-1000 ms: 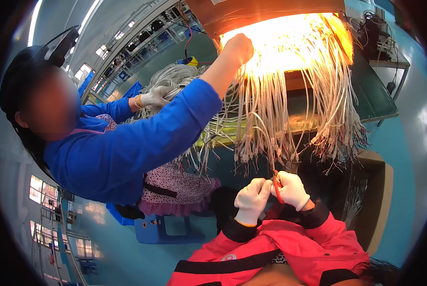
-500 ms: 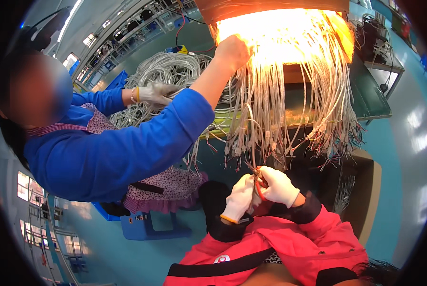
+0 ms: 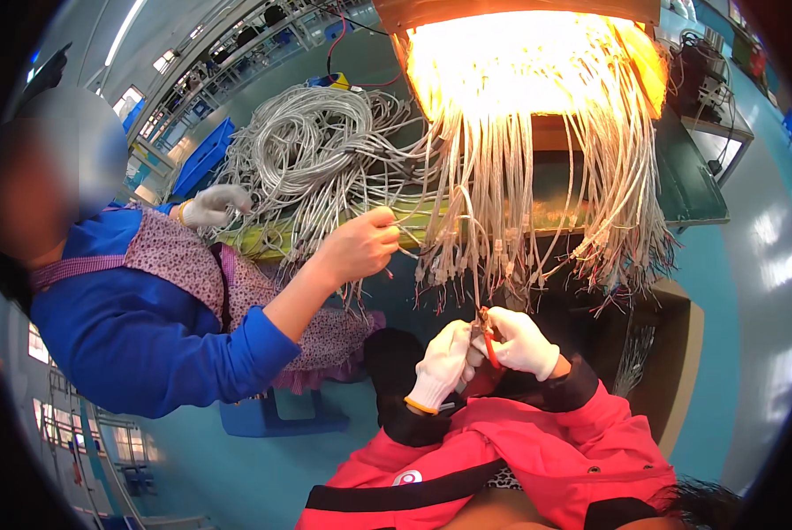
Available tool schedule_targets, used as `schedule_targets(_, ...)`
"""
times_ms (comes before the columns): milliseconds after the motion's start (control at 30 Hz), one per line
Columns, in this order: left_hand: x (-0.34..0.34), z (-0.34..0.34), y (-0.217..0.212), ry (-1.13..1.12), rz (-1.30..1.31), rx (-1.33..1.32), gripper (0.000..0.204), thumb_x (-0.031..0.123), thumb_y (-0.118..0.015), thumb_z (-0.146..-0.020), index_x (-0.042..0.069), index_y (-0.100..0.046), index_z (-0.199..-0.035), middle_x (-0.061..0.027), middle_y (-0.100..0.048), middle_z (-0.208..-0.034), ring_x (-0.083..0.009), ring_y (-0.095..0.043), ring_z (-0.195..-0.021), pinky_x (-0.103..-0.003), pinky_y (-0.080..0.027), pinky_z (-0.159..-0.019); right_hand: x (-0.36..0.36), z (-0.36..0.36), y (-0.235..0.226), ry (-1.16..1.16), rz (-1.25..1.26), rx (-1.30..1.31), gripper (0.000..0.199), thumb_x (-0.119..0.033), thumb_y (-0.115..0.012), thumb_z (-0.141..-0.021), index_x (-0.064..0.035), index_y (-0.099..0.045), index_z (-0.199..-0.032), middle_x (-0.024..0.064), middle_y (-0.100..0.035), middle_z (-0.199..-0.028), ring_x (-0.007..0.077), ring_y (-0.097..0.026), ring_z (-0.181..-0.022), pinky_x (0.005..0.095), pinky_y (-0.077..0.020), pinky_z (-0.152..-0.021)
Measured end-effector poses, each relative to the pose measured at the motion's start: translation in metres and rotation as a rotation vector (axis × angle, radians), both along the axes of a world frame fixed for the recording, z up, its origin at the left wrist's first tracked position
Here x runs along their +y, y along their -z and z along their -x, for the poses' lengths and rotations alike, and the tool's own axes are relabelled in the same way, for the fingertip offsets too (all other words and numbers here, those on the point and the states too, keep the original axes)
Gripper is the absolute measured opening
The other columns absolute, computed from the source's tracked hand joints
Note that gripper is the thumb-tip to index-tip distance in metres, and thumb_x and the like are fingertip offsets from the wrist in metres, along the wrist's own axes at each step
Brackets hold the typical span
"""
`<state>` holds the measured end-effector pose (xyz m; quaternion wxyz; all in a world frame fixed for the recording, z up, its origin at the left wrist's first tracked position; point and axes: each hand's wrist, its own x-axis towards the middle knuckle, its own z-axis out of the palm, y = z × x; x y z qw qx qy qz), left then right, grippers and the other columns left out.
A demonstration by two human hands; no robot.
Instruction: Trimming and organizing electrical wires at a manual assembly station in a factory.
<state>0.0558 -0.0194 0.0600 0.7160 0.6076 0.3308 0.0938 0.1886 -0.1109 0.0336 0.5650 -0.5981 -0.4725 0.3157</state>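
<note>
Both my hands wear white gloves and meet close in front of my body. My left hand (image 3: 446,360) is closed on the lower end of a cable (image 3: 475,278) that hangs down from above. A small pair of red-handled pliers (image 3: 492,352) sits in my right hand (image 3: 523,343), with its jaws up against the cable end. Fingers hide most of the jaws and the cable tip. Just above hang many clear-grey cables (image 3: 502,194) with small white connectors and thin coloured wire ends.
A glowing orange-lit box (image 3: 537,66) holds the cables' upper parts. Left of it, coiled cables (image 3: 303,132) lie on the green table (image 3: 692,190). A co-worker in a blue sleeve (image 3: 166,353) reaches in from the left. An open cardboard box (image 3: 683,371) stands at the right.
The co-worker's bare hand has come down from the glowing box to the cable ends; their gloved hand has drawn back from the coils. My hands stay nearly in place on cable and pliers.
</note>
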Motion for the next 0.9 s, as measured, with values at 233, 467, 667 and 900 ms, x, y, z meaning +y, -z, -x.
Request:
schedule_targets(233, -0.013, -0.005, -0.002, -0.044, -0.277, 0.037, 0.029, 0.029, -0.038, -0.097, 0.006, -0.055, -0.097, -0.0006, -0.053, -0.06, -0.0064, -0.046, -0.042, -0.02, -0.035, -0.038, -0.005, 0.005, -0.005, -0.032, -0.051, 0.314, 0.019, -0.008, -0.064, -0.081, -0.0004, -0.053, -0.094, -0.0002, -0.055, -0.075, 0.0059, -0.048, -0.067, 0.023, -0.0434, -0.059)
schedule_targets(467, -0.004, 0.0, -0.009, 0.066, 0.066, 0.029, 0.03, 0.031, -0.037, -0.096, 0.007, -0.054, -0.09, -0.0005, -0.052, -0.059, -0.007, -0.042, -0.039, -0.02, -0.033, -0.035, -0.007, -0.003, -0.013, 0.037, -0.024, -0.236, 0.019, -0.012, -0.067, -0.071, -0.0023, -0.052, -0.078, 0.0129, -0.05, -0.067, 0.0275, -0.051, -0.057, 0.033, -0.0431, -0.055)
schedule_targets(667, 0.007, 0.001, -0.008, 0.142, 0.436, 0.026, 0.026, 0.032, -0.04, -0.095, 0.01, -0.054, -0.091, 0.0034, -0.042, -0.051, -0.0054, -0.029, -0.033, -0.021, -0.021, -0.031, -0.01, -0.009, -0.033, -0.057, 0.065, -0.455, 0.019, -0.014, -0.066, -0.07, -0.0037, -0.051, -0.075, 0.0154, -0.054, -0.067, 0.0345, -0.056, -0.062, 0.0373, -0.0445, -0.055)
schedule_targets(900, 0.014, 0.008, -0.01, 0.311, 0.568, -0.044, 0.025, 0.023, -0.035, -0.097, 0.008, -0.05, -0.085, 0.0067, -0.03, -0.044, -0.0048, -0.024, -0.031, -0.021, -0.017, -0.03, -0.01, -0.014, -0.041, -0.21, 0.158, -0.646, 0.024, -0.026, -0.066, -0.073, -0.0063, -0.053, -0.078, 0.0153, -0.058, -0.065, 0.0354, -0.058, -0.062, 0.0398, -0.0459, -0.054)
